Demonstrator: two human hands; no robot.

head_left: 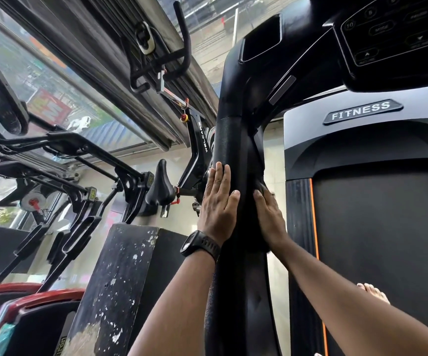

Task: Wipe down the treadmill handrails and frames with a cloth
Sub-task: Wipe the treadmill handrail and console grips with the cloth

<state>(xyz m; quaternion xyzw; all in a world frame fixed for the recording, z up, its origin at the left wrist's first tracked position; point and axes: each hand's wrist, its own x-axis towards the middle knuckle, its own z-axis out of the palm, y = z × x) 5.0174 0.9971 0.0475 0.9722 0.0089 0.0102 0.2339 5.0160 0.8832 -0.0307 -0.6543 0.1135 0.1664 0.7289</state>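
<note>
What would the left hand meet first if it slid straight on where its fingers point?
The left hand lies flat on the handrail's foam grip; going on, it probably follows that grip up to the hard console arm.

Black handrail [229,140]; orange-edged treadmill belt [377,227]; black wristwatch [199,244].

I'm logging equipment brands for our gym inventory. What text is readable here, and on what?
"FITNESS": badge on the treadmill.
"WELCARE": exercise bike frame.
"10": button on the console; other button labels blurred.
Yellow tags on the left machines: too small to read.
Red sign outside the window: blurred.
</note>
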